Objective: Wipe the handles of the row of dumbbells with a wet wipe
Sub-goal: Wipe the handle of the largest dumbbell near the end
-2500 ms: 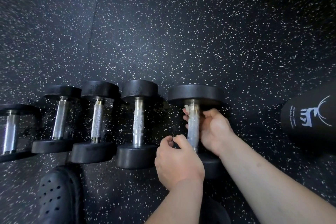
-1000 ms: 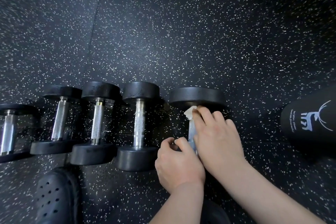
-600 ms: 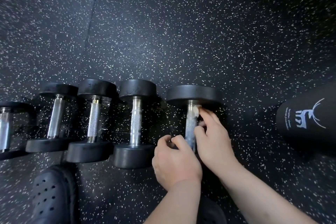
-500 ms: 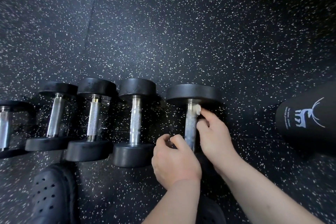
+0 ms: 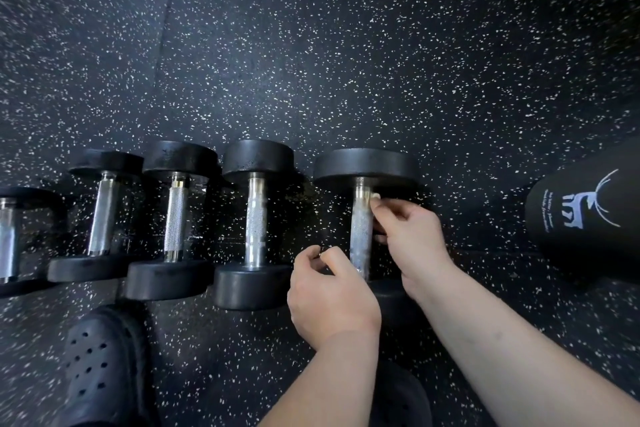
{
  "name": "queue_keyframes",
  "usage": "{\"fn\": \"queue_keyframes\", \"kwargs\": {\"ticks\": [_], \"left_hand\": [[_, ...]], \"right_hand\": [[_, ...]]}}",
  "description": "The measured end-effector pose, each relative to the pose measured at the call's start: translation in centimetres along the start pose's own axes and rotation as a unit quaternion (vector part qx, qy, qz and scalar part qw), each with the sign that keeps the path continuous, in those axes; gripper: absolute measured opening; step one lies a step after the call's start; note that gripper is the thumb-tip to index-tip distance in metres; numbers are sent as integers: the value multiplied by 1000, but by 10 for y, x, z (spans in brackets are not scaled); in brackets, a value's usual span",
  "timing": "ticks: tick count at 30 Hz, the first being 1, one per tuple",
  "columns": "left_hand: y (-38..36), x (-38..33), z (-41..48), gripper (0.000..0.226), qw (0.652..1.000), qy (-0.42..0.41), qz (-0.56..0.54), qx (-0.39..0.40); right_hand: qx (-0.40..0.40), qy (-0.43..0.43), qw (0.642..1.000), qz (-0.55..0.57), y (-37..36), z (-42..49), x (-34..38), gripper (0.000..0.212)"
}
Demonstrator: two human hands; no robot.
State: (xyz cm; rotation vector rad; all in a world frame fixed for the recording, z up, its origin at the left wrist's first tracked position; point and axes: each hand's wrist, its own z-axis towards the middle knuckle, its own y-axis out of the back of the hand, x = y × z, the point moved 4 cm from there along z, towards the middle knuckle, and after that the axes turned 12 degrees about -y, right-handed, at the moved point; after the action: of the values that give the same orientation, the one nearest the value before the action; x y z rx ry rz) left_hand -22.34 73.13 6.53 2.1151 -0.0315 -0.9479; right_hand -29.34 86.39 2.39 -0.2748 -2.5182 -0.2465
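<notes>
Five dumbbells lie in a row on the speckled rubber floor [image 5: 311,62], and the rightmost dumbbell [image 5: 367,165] is the one being worked on. The right hand [image 5: 412,243] pinches a small white wet wipe [image 5: 375,196] against the far end of that dumbbell's knurled handle [image 5: 361,239], just under its far head. The left hand [image 5: 332,295] sits over its near head with fingers curled beside the handle. I cannot tell whether it grips anything.

To wipe well, I judge the wipe should be wrapped further round the bar rather than dabbed on with the fingertips. It should then be drawn the full length towards the near head while the bar is rolled, so the underside is wiped too. The knurling will likely snag and shred a thin wipe, so firm, slow strokes suit better than scrubbing. The other hand should steady a head to keep the weight from rolling.

Counted leftward from the rightmost dumbbell:
- a second dumbbell [image 5: 255,222] close beside it
- a third dumbbell [image 5: 176,218]
- a fourth dumbbell [image 5: 103,215]
- a fifth dumbbell [image 5: 8,236], cut off by the frame edge

There is one wipe and two hands. One perforated dark shoe [image 5: 100,367] sits nearer the person and well left of the rightmost dumbbell. One black bag [image 5: 585,218] with a white stag emblem lies to the right.
</notes>
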Motion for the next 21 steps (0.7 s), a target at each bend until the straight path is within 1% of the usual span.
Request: {"fn": "queue_keyframes", "kwargs": {"ticks": [2,4,6,7,9,11,14,16,19,21], "left_hand": [[0,0,1,61,1000,-1,4,3],[0,1,2,61,1000,1,6,4],[0,1,2,59,1000,0,9,3],[0,1,2,57,1000,-1,10,3],[0,0,2,56,1000,-4,12,2],[-1,-1,1,60,1000,-5,15,2],[-2,-1,-1,61,1000,-3,20,3],[-1,-1,0,61,1000,-3,20,2],[0,-1,1,62,1000,-2,16,5],[0,-1,1,61,1000,-1,14,6]], "right_hand": [[15,-18,1000,9,-7,3,0,28],[75,-64,994,36,-12,6,0,27],[136,-126,980,71,-12,10,-4,39],[154,-152,972,93,-10,13,-7,45],[154,-182,963,125,-7,22,-11,51],[147,-187,964,119,-9,29,-15,56],[172,-188,961,106,-20,30,-16,62],[168,-182,963,102,-20,30,-16,62],[134,-168,969,121,-8,34,-17,53],[130,-155,973,114,0,38,-18,51]]}}
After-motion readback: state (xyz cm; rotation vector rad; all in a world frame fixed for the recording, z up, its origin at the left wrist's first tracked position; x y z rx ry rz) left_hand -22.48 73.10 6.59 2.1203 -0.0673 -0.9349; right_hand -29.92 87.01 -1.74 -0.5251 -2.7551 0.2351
